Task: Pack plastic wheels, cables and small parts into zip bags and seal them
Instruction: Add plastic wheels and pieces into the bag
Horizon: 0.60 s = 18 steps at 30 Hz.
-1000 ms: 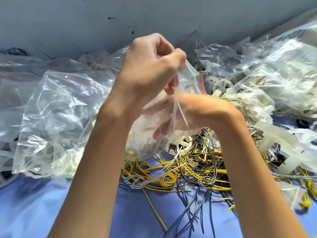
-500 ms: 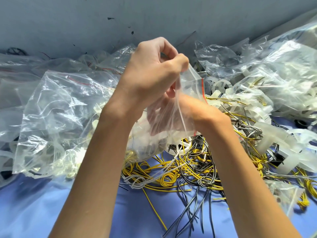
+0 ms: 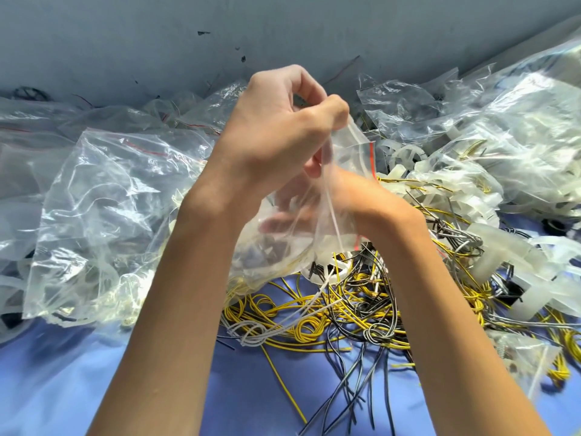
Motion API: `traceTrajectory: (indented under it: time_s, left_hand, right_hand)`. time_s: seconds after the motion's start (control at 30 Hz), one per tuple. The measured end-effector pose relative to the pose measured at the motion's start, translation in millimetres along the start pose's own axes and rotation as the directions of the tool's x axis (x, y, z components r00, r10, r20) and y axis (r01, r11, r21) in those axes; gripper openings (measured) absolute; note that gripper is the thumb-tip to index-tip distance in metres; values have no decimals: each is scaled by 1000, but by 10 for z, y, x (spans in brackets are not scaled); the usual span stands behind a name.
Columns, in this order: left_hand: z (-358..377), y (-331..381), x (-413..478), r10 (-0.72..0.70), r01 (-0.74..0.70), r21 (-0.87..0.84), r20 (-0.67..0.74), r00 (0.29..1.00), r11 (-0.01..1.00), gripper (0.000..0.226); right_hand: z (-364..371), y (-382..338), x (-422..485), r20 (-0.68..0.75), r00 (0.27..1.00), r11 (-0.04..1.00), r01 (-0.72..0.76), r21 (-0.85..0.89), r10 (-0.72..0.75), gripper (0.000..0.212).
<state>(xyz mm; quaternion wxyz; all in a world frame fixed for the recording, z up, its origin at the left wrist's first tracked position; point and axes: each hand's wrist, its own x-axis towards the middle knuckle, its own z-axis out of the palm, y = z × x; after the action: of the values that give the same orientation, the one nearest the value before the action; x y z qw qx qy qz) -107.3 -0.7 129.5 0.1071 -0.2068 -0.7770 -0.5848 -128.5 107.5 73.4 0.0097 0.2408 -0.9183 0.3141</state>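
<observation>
My left hand (image 3: 279,133) pinches the upper rim of a clear zip bag (image 3: 355,143) with a red line along its mouth, holding it up over the pile. My right hand (image 3: 361,206) reaches into the bag through the mouth. Its fingers show through the plastic, stretched out toward the left. Dark small parts lie at the bag's bottom. Below the bag a tangle of yellow, black and white cables (image 3: 314,325) spreads over the blue surface (image 3: 220,391). A white plastic wheel (image 3: 405,155) lies just right of the bag.
A big crumpled clear bag (image 3: 110,215) with pale parts lies at the left. More filled bags (image 3: 518,136) are heaped at the right against the grey wall (image 3: 283,26). Loose white plastic pieces (image 3: 490,256) sit among the cables at the right.
My left hand and the bag's rim have shifted slightly down and to the right. My right hand stays inside the bag, with its wrist barely moved.
</observation>
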Motion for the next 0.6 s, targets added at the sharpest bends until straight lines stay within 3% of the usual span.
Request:
traceTrajectory:
  time_s: [0.13, 0.23, 0.37, 0.53, 0.6]
  left_hand:
    - [-16, 3, 4, -6, 6, -40, -2, 1000, 999, 22]
    - [-52, -7, 18, -20, 18, -57, -29, 999, 998, 23]
    - [-112, -32, 47, -61, 55, -76, -83, 995, 996, 24]
    - [-208, -118, 88, -127, 98, -143, -207, 970, 985, 21]
    - [-240, -154, 104, -162, 127, -202, -165, 973, 971, 19]
  right_hand:
    - [-102, -53, -92, 100, 995, 999, -27, 26, 24, 13]
    - [-195, -139, -125, 96, 995, 999, -15, -46, 19, 42]
    - [-244, -186, -148, -24, 999, 997, 25, 77, -23, 28]
    - [-267, -179, -149, -53, 999, 994, 15, 111, -9, 53]
    - [-286, -177, -150, -63, 997, 972, -17, 236, 33, 60]
